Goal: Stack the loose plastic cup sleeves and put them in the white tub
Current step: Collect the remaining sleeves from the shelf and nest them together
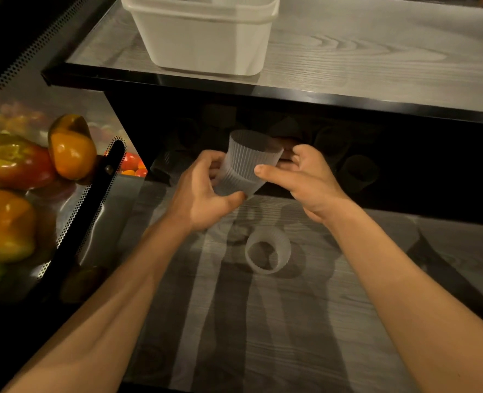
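I hold a stack of ribbed translucent cup sleeves (244,163) above the lower wooden shelf. My left hand (203,191) grips the stack's lower end, fingers and thumb curled round it. My right hand (305,180) meets the stack from the right, thumb pressed on its side and fingers curled near the upper rim. One loose sleeve (267,252) lies on its side on the shelf below my hands. The white tub (206,43) stands on the upper shelf, straight above and behind the stack.
A black shelf edge (263,93) runs between the tub and my hands. Bell peppers (70,148) and small tomatoes fill a perforated metal bin (92,199) at the left. Dark cup shapes sit in the shadow under the upper shelf.
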